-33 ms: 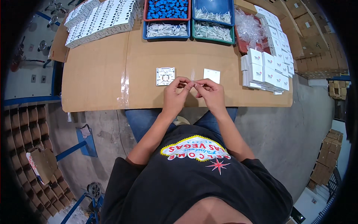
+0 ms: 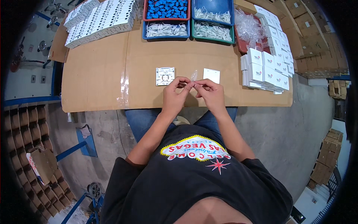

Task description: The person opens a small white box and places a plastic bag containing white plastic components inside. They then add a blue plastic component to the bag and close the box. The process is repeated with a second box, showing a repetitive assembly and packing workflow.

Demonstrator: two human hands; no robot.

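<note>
Over the near part of the cardboard-covered table, my left hand (image 2: 176, 93) and my right hand (image 2: 212, 93) meet with their fingertips pinched together. Between them is a small clear plastic bag (image 2: 194, 75), its free end sticking up beyond the fingers. What may be inside the pinch is hidden. Just beyond my left hand lies a square white frame with metal parts (image 2: 165, 76), face up. A flat white square plate (image 2: 212, 75) rests beyond my right hand, its near edge partly covered by the fingers.
Trays at the back hold blue pieces (image 2: 167, 9), white plugs in a blue tray (image 2: 166, 30), and more plugs in a green tray (image 2: 212, 31). A red tray of clear bags (image 2: 250, 30) stands beside stacked white plates (image 2: 264, 71). White boxed units (image 2: 100, 22) line the back left.
The clear bag's free end now stands up more visibly above my fingertips. Both hands stay in nearly the same place, still pinching.
</note>
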